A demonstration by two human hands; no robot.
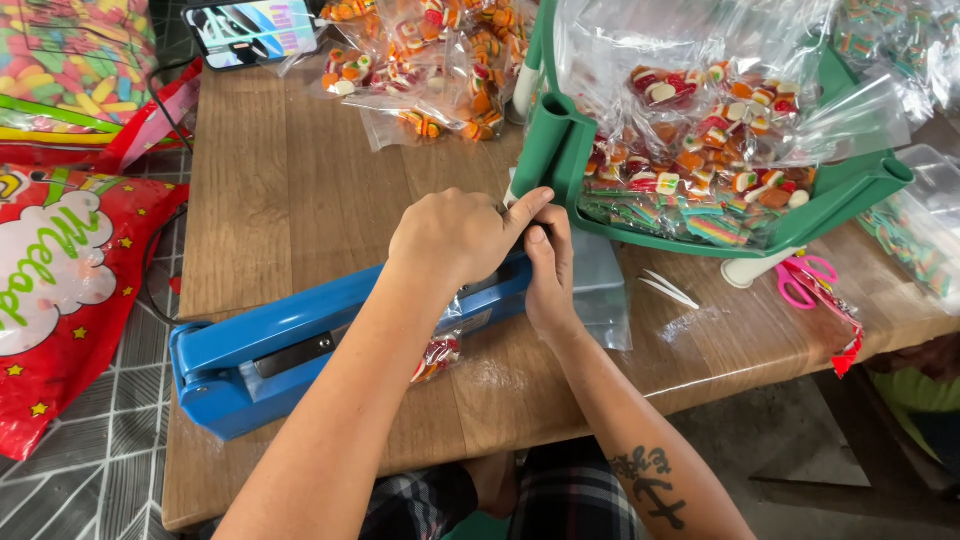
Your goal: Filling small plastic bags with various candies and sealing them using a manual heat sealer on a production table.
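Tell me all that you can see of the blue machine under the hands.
The blue heat sealer is a long, low device, apparently painted metal, lying at an angle on the wooden table with its near end close to the front edge. A dark strip runs along its top. The left hand presses down on its far end; the right hand rests beside it there. A small clear candy bag sticks out from under its arm.

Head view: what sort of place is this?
Probably a small home candy-packing spot. Both hands, left hand and right hand, press a blue heat sealer on a wooden table, beside a green tray of bagged gummy candies.
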